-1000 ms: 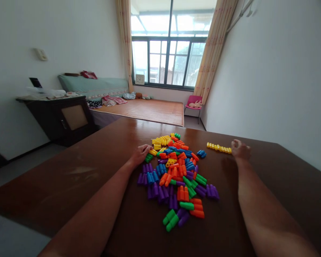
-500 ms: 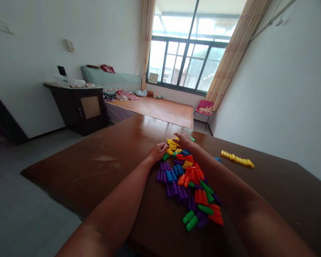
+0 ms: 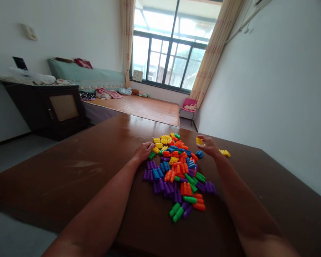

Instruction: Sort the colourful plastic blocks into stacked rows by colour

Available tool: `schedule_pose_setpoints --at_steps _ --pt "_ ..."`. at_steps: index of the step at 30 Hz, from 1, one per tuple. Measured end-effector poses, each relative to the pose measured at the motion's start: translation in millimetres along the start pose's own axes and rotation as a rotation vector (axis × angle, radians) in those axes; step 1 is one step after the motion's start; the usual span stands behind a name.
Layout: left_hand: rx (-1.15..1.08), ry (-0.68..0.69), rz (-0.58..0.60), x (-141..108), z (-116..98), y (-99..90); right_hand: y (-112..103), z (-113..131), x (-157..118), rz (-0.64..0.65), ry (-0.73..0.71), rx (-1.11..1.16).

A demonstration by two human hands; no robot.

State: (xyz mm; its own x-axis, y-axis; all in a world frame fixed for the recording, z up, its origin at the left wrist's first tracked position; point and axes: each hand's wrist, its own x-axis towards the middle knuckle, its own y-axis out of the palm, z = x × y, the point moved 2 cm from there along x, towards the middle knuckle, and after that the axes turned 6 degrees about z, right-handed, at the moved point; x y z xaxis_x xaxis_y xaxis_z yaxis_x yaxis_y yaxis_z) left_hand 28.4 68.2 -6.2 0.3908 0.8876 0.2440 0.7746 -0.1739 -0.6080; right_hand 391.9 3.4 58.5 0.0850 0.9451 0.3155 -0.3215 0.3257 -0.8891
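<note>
My right hand (image 3: 208, 145) is raised over the table to the right of the pile, pinching a yellow plastic building block (image 3: 199, 141) between thumb and fingers. My left hand (image 3: 143, 151) rests on the table at the pile's left edge, its fingers curled together. It lies against a green block (image 3: 152, 155) and a yellow block (image 3: 155, 150); whether its fingers hold anything is hidden. Purple, blue, orange, green and yellow blocks are heaped between my forearms. Beyond my right wrist lies a row of yellow blocks (image 3: 225, 153), partly covered by the wrist.
A brown wooden table (image 3: 91, 185) carries all the blocks. One blue block (image 3: 199, 154) sits at the pile's right side. Past the table are a bed (image 3: 147, 107), a dark cabinet (image 3: 42, 110) and a pink chair (image 3: 188, 103) under the window.
My right hand has moved right, off the far end of the pile, and now holds a yellow block. My left hand stays at the pile's left edge. The view has turned slightly right.
</note>
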Motion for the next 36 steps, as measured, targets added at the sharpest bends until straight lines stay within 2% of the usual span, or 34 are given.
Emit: schedule_pose_setpoints --at_steps 2,5,7,9,12,16,20,23,26,29,31,33,36 --pt "0.002 0.004 0.000 -0.2 -1.7 -1.3 -5.6 -49.7 -26.0 0.059 0.146 0.011" --pt "-0.010 0.027 0.001 -2.3 -5.5 -4.1 -4.3 -89.1 -53.5 0.173 0.131 0.098" --pt "-0.025 0.040 0.009 -3.3 -6.4 -5.4 -4.1 -96.8 -60.9 0.164 0.093 0.189" --pt "-0.040 0.050 0.026 -3.5 -5.8 -5.9 -3.9 -100.0 -62.2 0.116 0.138 0.242" --pt "-0.060 0.057 0.044 -2.7 -3.8 -5.6 1.6 -105.1 -61.4 0.109 0.240 0.201" --pt "-0.065 0.054 0.033 -2.2 -2.9 -5.4 8.4 -112.3 -56.5 0.108 0.243 0.084" --pt "-0.052 0.041 0.023 -2.2 -3.4 -5.4 -0.6 -111.4 -33.8 0.002 0.241 -0.022" --pt "-0.058 0.036 0.016 -2.1 -2.8 -5.3 -5.6 -106.5 -9.2 -0.009 0.251 -0.186" --pt "-0.039 0.021 0.014 -2.4 -1.4 -5.0 -0.7 -107.9 8.7 0.097 0.276 -0.307" --pt "-0.010 0.000 0.013 -2.6 -0.3 -4.2 6.5 -115.4 14.5 0.227 0.285 -0.351" --pt "-0.007 0.001 0.013 -2.2 0.3 -3.1 7.2 -114.8 15.9 0.238 0.268 -0.361" --pt "0.004 0.004 0.006 -1.4 1.3 -1.7 4.8 -100.8 20.0 0.167 0.210 -0.353" --pt "0.036 -0.003 -0.008 -0.5 3.0 0.0 5.6 -48.7 33.8 0.076 0.037 -0.262"
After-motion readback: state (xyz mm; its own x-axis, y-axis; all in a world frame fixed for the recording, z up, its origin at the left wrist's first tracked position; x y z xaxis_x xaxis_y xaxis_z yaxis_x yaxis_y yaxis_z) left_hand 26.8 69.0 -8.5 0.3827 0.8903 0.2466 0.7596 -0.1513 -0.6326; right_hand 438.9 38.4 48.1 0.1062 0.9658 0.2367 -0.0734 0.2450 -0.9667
